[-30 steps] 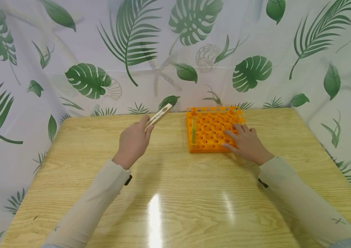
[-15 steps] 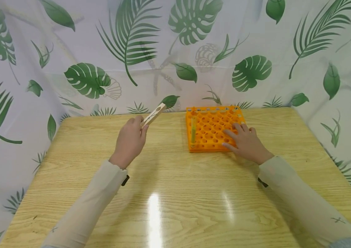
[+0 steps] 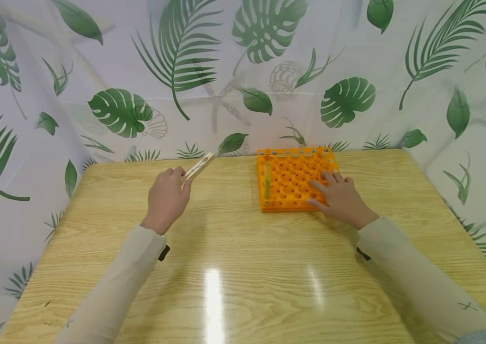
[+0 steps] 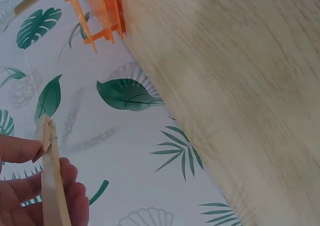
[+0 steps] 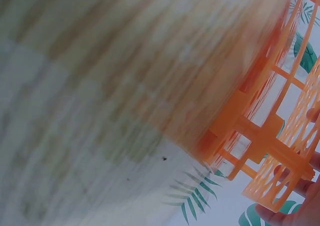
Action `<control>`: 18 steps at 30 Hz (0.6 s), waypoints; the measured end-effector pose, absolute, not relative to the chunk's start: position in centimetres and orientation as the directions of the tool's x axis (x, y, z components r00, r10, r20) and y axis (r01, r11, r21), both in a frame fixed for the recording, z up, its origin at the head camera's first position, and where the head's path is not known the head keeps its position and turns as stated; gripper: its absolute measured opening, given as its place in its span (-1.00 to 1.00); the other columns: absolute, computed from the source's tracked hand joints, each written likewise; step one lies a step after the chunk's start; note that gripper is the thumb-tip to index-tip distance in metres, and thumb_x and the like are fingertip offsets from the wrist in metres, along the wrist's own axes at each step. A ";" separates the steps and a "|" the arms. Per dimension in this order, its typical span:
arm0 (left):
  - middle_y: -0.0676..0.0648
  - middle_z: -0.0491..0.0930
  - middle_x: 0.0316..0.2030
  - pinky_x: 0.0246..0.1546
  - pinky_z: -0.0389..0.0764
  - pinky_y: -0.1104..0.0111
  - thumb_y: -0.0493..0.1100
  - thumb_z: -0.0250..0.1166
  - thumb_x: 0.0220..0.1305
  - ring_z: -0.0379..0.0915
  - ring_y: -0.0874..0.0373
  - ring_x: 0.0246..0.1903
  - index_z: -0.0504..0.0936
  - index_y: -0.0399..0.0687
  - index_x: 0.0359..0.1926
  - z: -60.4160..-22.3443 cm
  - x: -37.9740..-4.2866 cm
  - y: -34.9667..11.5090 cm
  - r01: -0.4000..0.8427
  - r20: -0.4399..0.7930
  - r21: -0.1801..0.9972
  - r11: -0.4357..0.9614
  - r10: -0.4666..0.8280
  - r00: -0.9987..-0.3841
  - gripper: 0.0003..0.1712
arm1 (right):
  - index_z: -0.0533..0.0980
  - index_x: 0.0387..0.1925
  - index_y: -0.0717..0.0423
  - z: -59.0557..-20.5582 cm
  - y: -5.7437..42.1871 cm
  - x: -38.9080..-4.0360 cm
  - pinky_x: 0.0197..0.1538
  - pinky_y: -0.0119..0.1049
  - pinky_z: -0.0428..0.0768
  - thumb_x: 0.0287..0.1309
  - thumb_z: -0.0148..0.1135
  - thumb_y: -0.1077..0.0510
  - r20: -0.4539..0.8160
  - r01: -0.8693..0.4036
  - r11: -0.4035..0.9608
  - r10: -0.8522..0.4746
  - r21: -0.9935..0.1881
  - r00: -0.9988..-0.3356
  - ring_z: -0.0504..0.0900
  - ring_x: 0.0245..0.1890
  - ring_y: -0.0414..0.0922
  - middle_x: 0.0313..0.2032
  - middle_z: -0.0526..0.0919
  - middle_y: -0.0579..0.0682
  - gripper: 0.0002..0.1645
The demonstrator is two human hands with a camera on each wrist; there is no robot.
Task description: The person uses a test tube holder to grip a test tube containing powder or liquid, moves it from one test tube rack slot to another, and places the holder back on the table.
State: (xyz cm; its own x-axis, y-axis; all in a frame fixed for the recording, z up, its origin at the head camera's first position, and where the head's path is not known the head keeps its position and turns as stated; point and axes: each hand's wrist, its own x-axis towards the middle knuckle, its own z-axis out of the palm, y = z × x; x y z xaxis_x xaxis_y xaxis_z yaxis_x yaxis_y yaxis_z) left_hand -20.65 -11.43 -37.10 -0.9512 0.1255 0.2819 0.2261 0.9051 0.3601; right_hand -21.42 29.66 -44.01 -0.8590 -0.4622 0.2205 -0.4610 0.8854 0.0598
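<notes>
Between thumb and fingers, my left hand (image 3: 167,198) pinches a wooden test tube holder (image 3: 198,166), raised over the left half of the table and pointing away to the right. The left wrist view shows the thumb pressed on the holder (image 4: 52,171) near its wire spring. An orange test tube rack (image 3: 294,206) stands at the table's back. In its left column is a test tube (image 3: 267,184) with yellow-green contents. My right hand (image 3: 343,198) rests on the rack's front right part, fingers spread over the holes. In the right wrist view its fingertips touch the rack's (image 5: 260,136) top plate.
The wood-grain table (image 3: 243,267) reaches back to a leaf-printed cloth (image 3: 294,43), which also hangs along both sides. The rack stands close to this cloth. A glare streak (image 3: 214,306) lies on the table's front part.
My left hand has moved left and slightly toward me with the test tube holder, farther from the rack. The right hand, rack and test tube have stayed in place.
</notes>
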 end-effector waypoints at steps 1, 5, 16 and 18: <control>-0.25 0.59 -0.31 -0.43 0.53 0.08 -0.08 0.13 0.35 0.51 -0.16 -0.31 0.54 -0.28 -0.08 -37.2 -20.7 -11.6 0.213 0.273 0.355 0.910 0.117 -0.955 -0.66 | 0.44 0.15 0.02 -44.0 29.7 -21.4 -0.13 0.25 0.37 0.16 0.16 -0.24 0.219 -0.460 0.886 -0.461 0.059 -0.860 0.37 -0.05 0.24 0.09 0.36 0.26 -0.37; -0.24 0.61 -0.31 -0.46 0.53 0.08 -0.06 0.12 0.36 0.51 -0.16 -0.31 0.56 -0.28 -0.08 -37.6 -20.9 -12.3 0.171 0.248 0.347 0.922 0.085 -0.965 -0.65 | 0.43 0.15 0.02 -44.2 29.7 -21.5 -0.13 0.24 0.36 0.17 0.15 -0.24 0.212 -0.455 0.889 -0.456 0.058 -0.864 0.36 -0.03 0.24 0.10 0.35 0.27 -0.37; -0.25 0.65 -0.34 -0.61 0.44 0.23 -0.07 0.10 0.37 0.52 -0.13 -0.39 0.58 -0.28 -0.07 -38.5 -21.7 -13.9 0.060 0.132 0.354 0.933 0.014 -0.991 -0.65 | 0.43 0.15 0.01 -44.1 29.7 -21.4 -0.12 0.23 0.35 0.16 0.15 -0.25 0.215 -0.455 0.889 -0.454 0.051 -0.865 0.36 -0.03 0.25 0.10 0.35 0.27 -0.37; -0.26 0.64 -0.33 -0.61 0.43 0.25 -0.07 0.09 0.37 0.51 -0.13 -0.39 0.58 -0.27 -0.07 -38.7 -21.8 -14.2 0.042 0.109 0.355 0.934 0.003 -0.994 -0.65 | 0.43 0.15 0.01 -44.1 29.7 -21.3 -0.12 0.23 0.35 0.16 0.15 -0.25 0.216 -0.456 0.888 -0.455 0.049 -0.864 0.36 -0.03 0.24 0.10 0.35 0.26 -0.37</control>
State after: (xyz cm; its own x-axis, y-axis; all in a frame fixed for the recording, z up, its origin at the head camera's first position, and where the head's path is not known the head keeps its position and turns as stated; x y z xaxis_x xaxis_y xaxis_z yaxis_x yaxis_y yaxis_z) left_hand -21.80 -14.24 -38.70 -0.9941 0.0034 0.1088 0.0421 0.9338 0.3552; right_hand -21.35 29.69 -44.07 -0.8637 -0.4555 0.2159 -0.4564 0.8884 0.0485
